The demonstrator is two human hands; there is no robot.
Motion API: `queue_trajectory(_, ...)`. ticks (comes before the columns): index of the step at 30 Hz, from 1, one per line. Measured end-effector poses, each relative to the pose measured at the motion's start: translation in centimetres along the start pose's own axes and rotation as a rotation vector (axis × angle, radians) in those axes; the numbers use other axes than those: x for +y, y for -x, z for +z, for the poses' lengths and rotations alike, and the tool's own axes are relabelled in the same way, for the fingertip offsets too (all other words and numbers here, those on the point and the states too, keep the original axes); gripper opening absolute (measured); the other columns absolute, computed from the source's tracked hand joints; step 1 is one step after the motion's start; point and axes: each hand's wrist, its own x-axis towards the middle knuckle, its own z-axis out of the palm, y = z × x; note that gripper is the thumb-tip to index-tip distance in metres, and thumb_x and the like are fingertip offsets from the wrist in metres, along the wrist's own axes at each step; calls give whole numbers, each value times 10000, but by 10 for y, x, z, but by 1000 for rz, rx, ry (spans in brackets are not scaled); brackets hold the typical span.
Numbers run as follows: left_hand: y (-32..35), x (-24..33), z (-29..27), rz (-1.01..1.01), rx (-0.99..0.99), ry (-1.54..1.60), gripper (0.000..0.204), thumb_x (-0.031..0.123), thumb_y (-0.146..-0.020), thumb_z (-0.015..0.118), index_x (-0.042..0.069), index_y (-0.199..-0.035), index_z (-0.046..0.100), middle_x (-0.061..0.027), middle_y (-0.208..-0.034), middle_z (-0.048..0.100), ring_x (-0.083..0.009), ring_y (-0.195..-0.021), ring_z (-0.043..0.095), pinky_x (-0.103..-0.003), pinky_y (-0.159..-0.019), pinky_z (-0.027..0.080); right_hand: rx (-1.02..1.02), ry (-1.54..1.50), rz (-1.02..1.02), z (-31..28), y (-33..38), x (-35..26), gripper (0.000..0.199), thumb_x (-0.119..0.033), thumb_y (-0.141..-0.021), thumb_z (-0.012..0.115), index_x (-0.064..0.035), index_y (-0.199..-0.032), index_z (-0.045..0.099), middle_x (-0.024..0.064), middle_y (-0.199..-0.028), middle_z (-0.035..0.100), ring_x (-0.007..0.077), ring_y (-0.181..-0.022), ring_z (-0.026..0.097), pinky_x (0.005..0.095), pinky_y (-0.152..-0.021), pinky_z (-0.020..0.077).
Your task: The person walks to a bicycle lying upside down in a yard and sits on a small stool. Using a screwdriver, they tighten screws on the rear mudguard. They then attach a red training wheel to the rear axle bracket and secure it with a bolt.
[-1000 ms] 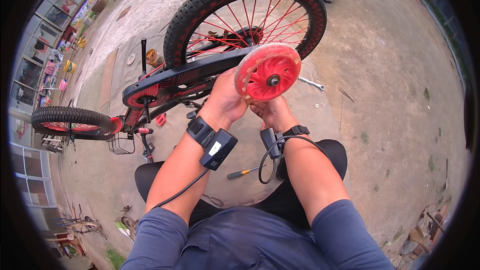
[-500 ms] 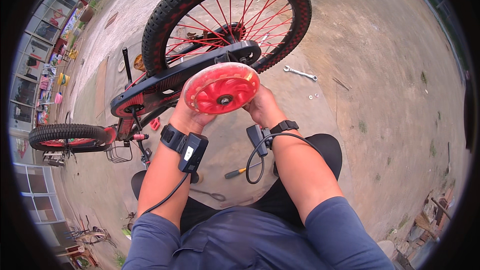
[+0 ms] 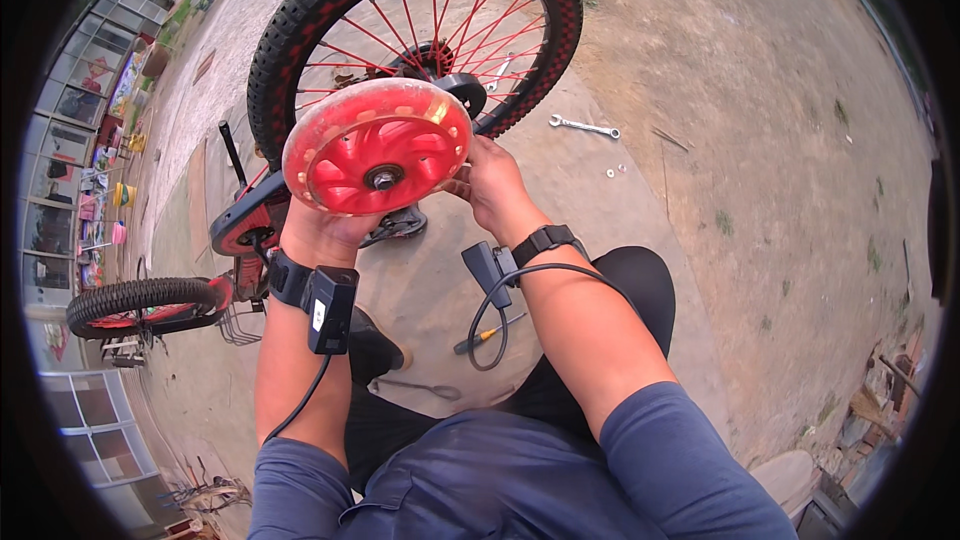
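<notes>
A red training wheel (image 3: 350,155) with a clear rim and a bolt at its hub is held up in front of me. My left hand (image 3: 325,228) grips it from below, fingers hidden behind it. At its right edge is my right hand (image 3: 492,185), fingers bent and partly hidden; what they pinch is not visible. Just behind is the bicycle's large spoked wheel (image 3: 262,80), with a black knobby tyre and red spokes. The training wheel covers part of the black chain guard (image 3: 245,210). A black pedal (image 3: 400,225) shows below it.
A combination wrench (image 3: 585,127) and two small washers (image 3: 615,172) lie right of the bicycle. A yellow-handled screwdriver (image 3: 485,336) lies between my legs, near a looped metal piece (image 3: 435,390). The bicycle's other wheel (image 3: 140,308) is at left.
The training wheel and both hands have shifted left in view, as has the bicycle's large wheel. My right hand's fingers now show beside the training wheel's edge, and the black pedal has come into sight.
</notes>
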Motion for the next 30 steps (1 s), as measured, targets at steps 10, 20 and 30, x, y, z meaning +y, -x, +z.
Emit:
queue_trajectory(10,-35,20,-3,-10,122,-69,417,275,-991,596,24,-1324,581,-168,-1320,646,-339,-1192,632,-539,-1052,507,2,-15,25,-5,-13,5,289,-306,-1074,456,-68,-1191,571,62,-1032,635,188,-779,698,303,-605,540)
queue_trajectory(20,-50,14,15,-39,-11,-164,380,190,-1015,562,-9,-1337,567,-186,-1329,635,-306,-1177,645,-476,-1029,540,41,-21,65,-1,-18,9,273,-292,-1076,431,-82,-1189,564,63,-1007,622,188,-736,682,313,-578,537)
queue_trajectory(30,-58,5,24,-24,63,-292,309,110,-1014,542,-43,-1278,592,-203,-1231,678,-294,-1060,700,-456,-929,597,145,-7,-71,-5,-25,6,248,-215,-1063,466,-71,-1255,527,65,-1013,647,192,-752,684,303,-614,550)
